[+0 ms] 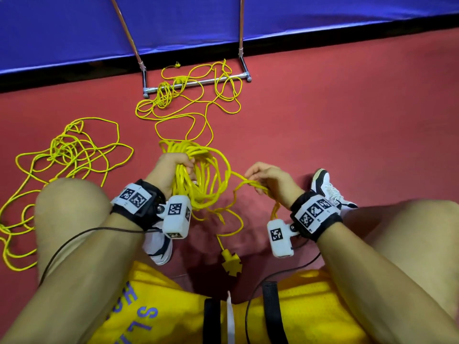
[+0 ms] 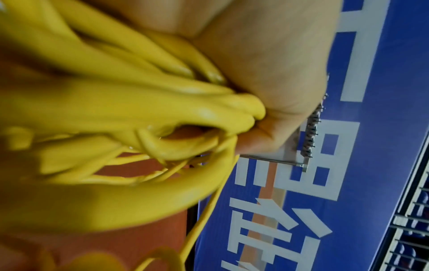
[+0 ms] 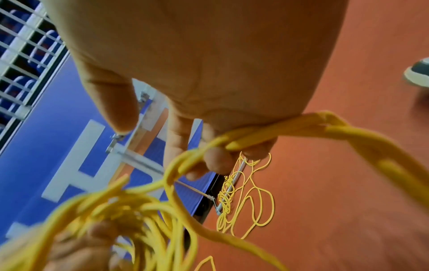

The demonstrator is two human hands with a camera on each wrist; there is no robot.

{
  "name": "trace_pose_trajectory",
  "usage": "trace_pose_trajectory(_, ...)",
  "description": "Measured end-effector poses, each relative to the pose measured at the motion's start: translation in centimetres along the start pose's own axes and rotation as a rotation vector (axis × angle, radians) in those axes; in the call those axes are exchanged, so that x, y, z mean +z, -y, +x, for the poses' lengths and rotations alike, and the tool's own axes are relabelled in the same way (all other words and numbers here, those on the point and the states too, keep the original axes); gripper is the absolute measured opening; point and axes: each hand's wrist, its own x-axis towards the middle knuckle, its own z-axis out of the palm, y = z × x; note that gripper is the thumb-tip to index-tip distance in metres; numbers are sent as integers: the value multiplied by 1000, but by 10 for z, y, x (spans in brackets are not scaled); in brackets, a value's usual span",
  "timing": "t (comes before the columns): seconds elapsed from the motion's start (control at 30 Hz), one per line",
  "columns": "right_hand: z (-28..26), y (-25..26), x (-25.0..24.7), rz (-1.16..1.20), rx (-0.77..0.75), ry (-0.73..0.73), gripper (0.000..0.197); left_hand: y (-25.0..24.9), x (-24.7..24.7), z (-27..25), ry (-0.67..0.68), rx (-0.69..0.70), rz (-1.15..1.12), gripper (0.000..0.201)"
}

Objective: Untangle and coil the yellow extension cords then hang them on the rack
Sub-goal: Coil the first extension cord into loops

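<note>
**A:** How does the cord feel, and where are you holding it?

**B:** Going from my left: a loose tangle (image 1: 67, 155) lies on the floor out beyond my left knee, untouched. My left hand (image 1: 173, 167) is wrapped tight round the coil (image 1: 206, 175), a thick bundle of loops. It's soft and floppy, not stiff, and I'd guess fairly heavy now with this many turns. The jacket looks smooth, so loops could slide out if I slacken. Best grip is where I have it, all the strands gathered in one fist at the top.

**A:** And the other hand?

**B:** My right hand (image 1: 270, 180) pinches a twisted strand (image 1: 246, 183) that runs over from the coil, fingers curled round it, thumb free. The plug (image 1: 232, 263) dangles below, between both hands and nearer to me. Ahead of both hands, a second tangle (image 1: 188, 95) is draped over the foot bar of the rack (image 1: 198, 83).

**A:** Anything you can't make out?

**B:** Plenty. The rack's top is cut off, so I can't see where the coils would hang. My left fingers are buried in the loops. Both wrist views are blurred up close. I can't tell how many separate cords there are, nor whether the strand is knotted or just twisted.
</note>
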Motion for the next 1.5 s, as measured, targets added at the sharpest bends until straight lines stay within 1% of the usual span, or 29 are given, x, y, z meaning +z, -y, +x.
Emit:
trace_pose_trajectory(0.03, -1, -3, 2, -87, -16, -9, 21, 1, 1, -1, 1, -4, -33, 11)
trace_pose_trajectory(0.1, -3, -14, 5, -399, -121, -21, 16, 4, 7, -5, 38, -5, -79, 13)
trace_pose_trajectory(0.13, -4, -20, 8, -532, -175, -33, 17, 6, 9, -7, 56, 2, -99, 9)
trace_pose_trajectory(0.17, -5, -24, 11, -616, -209, -65, 23, 7, 11, -10, 66, 9, -112, 6)
trace_pose_trajectory(0.23, -6, -26, 18, -675, -255, -149, 33, 7, 14, -13, 87, 28, -119, 10)
trace_pose_trajectory(0.3, -6, -28, 25, -722, -344, -204, 32, 8, 15, -15, 97, 32, -101, 16)
trace_pose_trajectory(0.33, -6, -30, 30, -737, -398, -221, 27, 9, 15, -16, 101, 25, -92, 16)
trace_pose_trajectory(0.4, -6, -35, 41, -737, -454, -241, 16, 12, 17, -19, 115, 3, -56, 17)
trace_pose_trajectory(0.5, -8, -40, 50, -708, -468, -287, 9, 17, 22, -20, 116, -14, -3, 15)
trace_pose_trajectory(0.57, -11, -37, 52, -663, -505, -298, 21, 18, 24, -17, 82, -3, -18, 10)
trace_pose_trajectory(0.6, -12, -36, 54, -630, -484, -295, 25, 17, 23, -15, 48, 10, -30, 8)
trace_pose_trajectory(0.67, -13, -30, 60, -526, -352, -249, 31, 15, 18, -7, -45, 40, -60, 14)
trace_pose_trajectory(0.73, -15, -23, 67, -358, -201, -166, 36, 12, 9, 3, -150, 78, -107, 22)
trace_pose_trajectory(0.8, -16, -16, 69, -129, -155, -135, 33, 6, 2, 6, -242, 117, -167, 21)
trace_pose_trajectory(0.87, -16, -7, 62, 91, -133, -213, 29, -1, -1, 5, -307, 161, -220, 12)
trace_pose_trajectory(0.9, -16, -2, 55, 145, -127, -254, 33, -4, -3, 4, -341, 173, -238, 13)
trace_pose_trajectory(0.97, -14, 4, 33, 61, -131, -394, 43, -10, -14, 5, -405, 190, -247, 15)
trace_pose_trajectory(1.1, -5, 7, -28, -20, -134, -879, 43, -16, -34, 11, -408, 161, -315, 24)
trace_pose_trajectory(1.13, -2, 5, -40, -62, -120, -960, 43, -17, -32, 9, -426, 187, -355, 22)
trace_pose_trajectory(1.17, 1, 0, -51, -137, -84, -994, 43, -17, -29, 7, -429, 209, -402, 19)
trace_pose_trajectory(1.2, 5, -6, -58, -221, -18, -979, 39, -15, -25, 6, -411, 216, -438, 18)
trace_pose_trajectory(1.23, 8, -13, -61, -292, 92, -914, 28, -14, -20, 5, -360, 207, -465, 18)
trace_pose_trajectory(1.27, 9, -18, -59, -350, 217, -823, 24, -12, -15, 3, -285, 189, -470, 23)
trace_pose_trajectory(1.3, 9, -24, -53, -420, 301, -721, 40, -10, -12, -1, -204, 179, -457, 26)
trace_pose_trajectory(1.33, 9, -28, -45, -505, 308, -627, 59, -8, -7, -4, -130, 171, -442, 26)
trace_pose_trajectory(1.37, 9, -31, -35, -591, 256, -552, 69, -6, -2, -8, -75, 157, -417, 23)
trace_pose_trajectory(1.4, 9, -32, -24, -660, 172, -476, 70, -4, 5, -12, -12, 149, -383, 19)
trace_pose_trajectory(1.43, 8, -33, -9, -690, 81, -385, 67, -2, 12, -16, 53, 154, -351, 15)
trace_pose_trajectory(1.5, 5, -38, 18, -631, -64, -152, 64, 0, 22, -23, 161, 170, -317, 11)
